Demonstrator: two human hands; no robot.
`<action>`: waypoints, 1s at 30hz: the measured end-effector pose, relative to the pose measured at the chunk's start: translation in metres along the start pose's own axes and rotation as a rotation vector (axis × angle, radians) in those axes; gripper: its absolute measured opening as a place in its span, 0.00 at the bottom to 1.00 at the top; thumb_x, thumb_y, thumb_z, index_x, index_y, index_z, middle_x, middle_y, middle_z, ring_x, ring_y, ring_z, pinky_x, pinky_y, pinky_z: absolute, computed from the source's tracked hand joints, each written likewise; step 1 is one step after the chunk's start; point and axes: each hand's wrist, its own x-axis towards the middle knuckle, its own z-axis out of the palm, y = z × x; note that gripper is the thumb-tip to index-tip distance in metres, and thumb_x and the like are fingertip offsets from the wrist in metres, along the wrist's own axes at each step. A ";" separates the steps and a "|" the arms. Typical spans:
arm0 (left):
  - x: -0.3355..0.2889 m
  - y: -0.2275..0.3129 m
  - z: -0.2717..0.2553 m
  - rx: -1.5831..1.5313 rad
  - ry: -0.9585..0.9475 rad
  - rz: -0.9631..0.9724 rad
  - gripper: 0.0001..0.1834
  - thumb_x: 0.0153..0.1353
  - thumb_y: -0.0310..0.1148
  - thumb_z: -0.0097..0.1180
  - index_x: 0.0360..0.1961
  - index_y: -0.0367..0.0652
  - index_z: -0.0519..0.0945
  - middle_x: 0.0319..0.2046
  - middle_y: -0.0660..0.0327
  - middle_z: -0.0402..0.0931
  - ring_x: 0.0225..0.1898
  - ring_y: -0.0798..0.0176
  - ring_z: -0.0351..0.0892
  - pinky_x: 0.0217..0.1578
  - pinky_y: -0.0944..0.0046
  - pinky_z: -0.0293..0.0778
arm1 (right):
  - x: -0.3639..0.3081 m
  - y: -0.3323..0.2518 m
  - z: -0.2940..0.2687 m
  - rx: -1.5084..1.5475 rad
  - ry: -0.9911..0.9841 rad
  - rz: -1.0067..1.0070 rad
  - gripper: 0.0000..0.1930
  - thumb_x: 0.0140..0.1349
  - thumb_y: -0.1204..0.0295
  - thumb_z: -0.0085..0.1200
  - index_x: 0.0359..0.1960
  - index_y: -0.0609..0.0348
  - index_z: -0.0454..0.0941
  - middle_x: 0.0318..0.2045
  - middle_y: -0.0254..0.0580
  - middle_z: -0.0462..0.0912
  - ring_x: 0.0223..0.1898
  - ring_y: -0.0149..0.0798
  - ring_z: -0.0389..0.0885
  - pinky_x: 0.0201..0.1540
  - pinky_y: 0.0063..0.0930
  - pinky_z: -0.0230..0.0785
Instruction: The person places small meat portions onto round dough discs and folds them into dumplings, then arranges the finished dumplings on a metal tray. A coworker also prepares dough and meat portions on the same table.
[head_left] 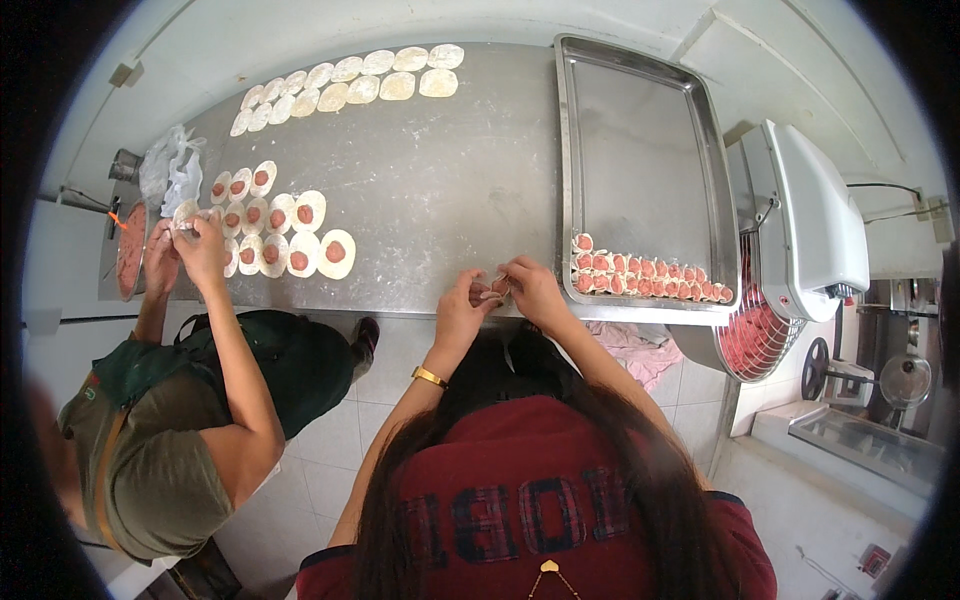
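Observation:
Both my hands meet at the near edge of the steel table [430, 180]. Between their fingertips is a small meat dumpling [499, 287], pink filling showing in its pale wrapper. My left hand [462, 308] is closed on one side of it, and my right hand [533, 292] grips the other. To the right, a deep metal tray [640, 130] has rows of open-topped dumplings [650, 277] packed along its near end. Round wrappers topped with meat [303, 228] lie left of my hands. Farther back, two rows of plain wrappers [365, 88] are spread out.
A co-worker [170, 430] stands at my left, holding a wrapper in both hands beside a round dish of pink meat filling [131, 250]. Plastic bags [175, 170] lie behind that dish. A white mixer [800, 210] with a wire guard stands right of the tray. A pink cloth [635, 350] hangs below.

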 end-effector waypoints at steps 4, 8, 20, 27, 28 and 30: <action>-0.001 0.000 -0.001 0.089 -0.043 0.076 0.16 0.46 0.25 0.66 0.37 0.37 0.76 0.29 0.55 0.81 0.31 0.61 0.82 0.33 0.65 0.77 | -0.012 -0.007 -0.005 -0.104 -0.002 0.012 0.11 0.47 0.81 0.53 0.35 0.62 0.78 0.31 0.50 0.77 0.36 0.56 0.77 0.37 0.43 0.69; 0.000 0.001 0.000 0.097 -0.097 0.104 0.15 0.47 0.25 0.66 0.37 0.36 0.77 0.29 0.56 0.81 0.31 0.64 0.82 0.33 0.66 0.77 | -0.012 -0.008 -0.004 -0.063 -0.059 0.009 0.14 0.47 0.81 0.53 0.38 0.61 0.77 0.35 0.50 0.77 0.38 0.56 0.76 0.39 0.43 0.69; 0.005 0.006 0.002 0.374 -0.083 0.220 0.17 0.46 0.37 0.67 0.31 0.40 0.75 0.23 0.53 0.77 0.26 0.54 0.78 0.27 0.59 0.72 | -0.008 0.000 -0.006 -0.001 -0.119 -0.006 0.14 0.43 0.83 0.54 0.35 0.62 0.78 0.33 0.49 0.77 0.38 0.55 0.76 0.40 0.41 0.70; 0.005 0.001 -0.011 0.185 -0.086 0.260 0.16 0.45 0.29 0.67 0.35 0.39 0.75 0.29 0.53 0.79 0.29 0.54 0.79 0.31 0.62 0.75 | -0.011 -0.001 -0.012 -0.125 -0.083 0.055 0.18 0.42 0.85 0.52 0.38 0.62 0.78 0.33 0.48 0.77 0.38 0.53 0.77 0.41 0.40 0.70; 0.006 0.001 -0.010 0.195 -0.112 0.249 0.15 0.45 0.28 0.66 0.34 0.39 0.75 0.29 0.53 0.79 0.30 0.53 0.79 0.32 0.60 0.74 | -0.012 -0.002 -0.012 -0.109 -0.093 0.034 0.17 0.42 0.85 0.51 0.38 0.62 0.77 0.33 0.47 0.77 0.38 0.53 0.77 0.41 0.40 0.70; 0.009 -0.001 -0.009 0.203 -0.167 0.213 0.14 0.46 0.27 0.65 0.34 0.40 0.74 0.29 0.53 0.78 0.32 0.52 0.79 0.33 0.56 0.74 | -0.011 -0.002 -0.008 -0.086 -0.119 0.021 0.17 0.42 0.85 0.51 0.38 0.62 0.77 0.33 0.47 0.77 0.38 0.54 0.76 0.41 0.41 0.70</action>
